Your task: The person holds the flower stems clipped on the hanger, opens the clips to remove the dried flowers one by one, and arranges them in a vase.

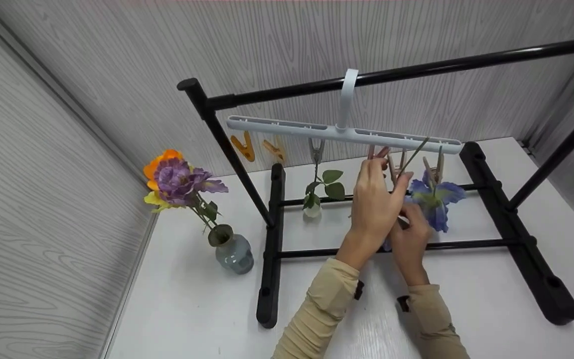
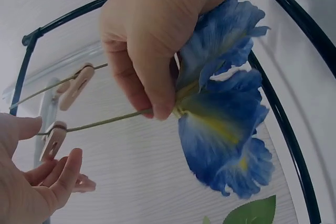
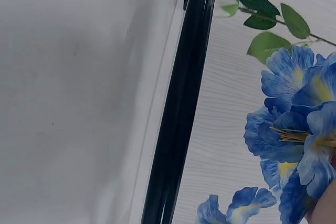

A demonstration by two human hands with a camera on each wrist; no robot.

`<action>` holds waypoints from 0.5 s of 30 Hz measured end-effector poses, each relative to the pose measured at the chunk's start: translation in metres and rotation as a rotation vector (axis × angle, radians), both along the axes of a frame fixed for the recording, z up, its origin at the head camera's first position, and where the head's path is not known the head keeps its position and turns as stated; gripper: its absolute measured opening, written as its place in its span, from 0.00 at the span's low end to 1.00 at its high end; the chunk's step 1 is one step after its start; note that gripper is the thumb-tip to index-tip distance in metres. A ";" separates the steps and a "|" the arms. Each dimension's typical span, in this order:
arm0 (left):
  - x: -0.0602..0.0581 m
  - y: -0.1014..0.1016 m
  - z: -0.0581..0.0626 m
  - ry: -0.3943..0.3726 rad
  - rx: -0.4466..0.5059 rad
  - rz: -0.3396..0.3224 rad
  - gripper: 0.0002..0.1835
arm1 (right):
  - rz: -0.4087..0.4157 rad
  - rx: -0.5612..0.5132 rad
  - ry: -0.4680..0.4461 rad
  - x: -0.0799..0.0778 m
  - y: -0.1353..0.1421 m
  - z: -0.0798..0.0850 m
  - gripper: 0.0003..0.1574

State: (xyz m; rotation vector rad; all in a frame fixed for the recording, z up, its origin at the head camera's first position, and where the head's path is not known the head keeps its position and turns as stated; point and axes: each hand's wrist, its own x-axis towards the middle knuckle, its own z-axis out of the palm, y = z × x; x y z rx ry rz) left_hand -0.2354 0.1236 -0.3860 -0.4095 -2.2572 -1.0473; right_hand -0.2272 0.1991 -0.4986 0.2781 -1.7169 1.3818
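Observation:
In the head view, my left hand point(image 1: 374, 199) reaches up under the grey-blue hanger point(image 1: 292, 127), near a reddish-brown clothespin point(image 1: 379, 152). In the left wrist view its thumb and fingers lie apart beside a beige clothespin point(image 2: 54, 141) that stands on a green stem point(image 2: 110, 120). Lower down, my right hand point(image 1: 411, 237) pinches that stem just behind a blue artificial flower point(image 2: 220, 124). Another blue flower point(image 1: 436, 199) hangs from a clothespin at the hanger's right end. A white flower point(image 1: 312, 209) hangs head down from a grey clothespin point(image 1: 317, 149).
A black rack point(image 1: 292, 89) carries the hanger on its top bar. Orange point(image 1: 244, 147) and yellow-orange clothespins point(image 1: 274, 149) hang at the left. A grey-blue vase point(image 1: 235, 254) with orange, yellow and purple flowers point(image 1: 177, 182) stands left of the rack on the white table point(image 1: 192, 309).

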 end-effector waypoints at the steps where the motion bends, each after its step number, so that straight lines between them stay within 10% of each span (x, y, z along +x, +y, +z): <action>1: -0.001 0.002 0.000 0.002 -0.011 0.021 0.20 | 0.003 0.000 0.004 -0.002 0.000 -0.004 0.12; 15: -0.015 0.016 0.014 0.213 -0.330 0.275 0.14 | -0.042 0.051 0.029 -0.010 0.007 -0.017 0.12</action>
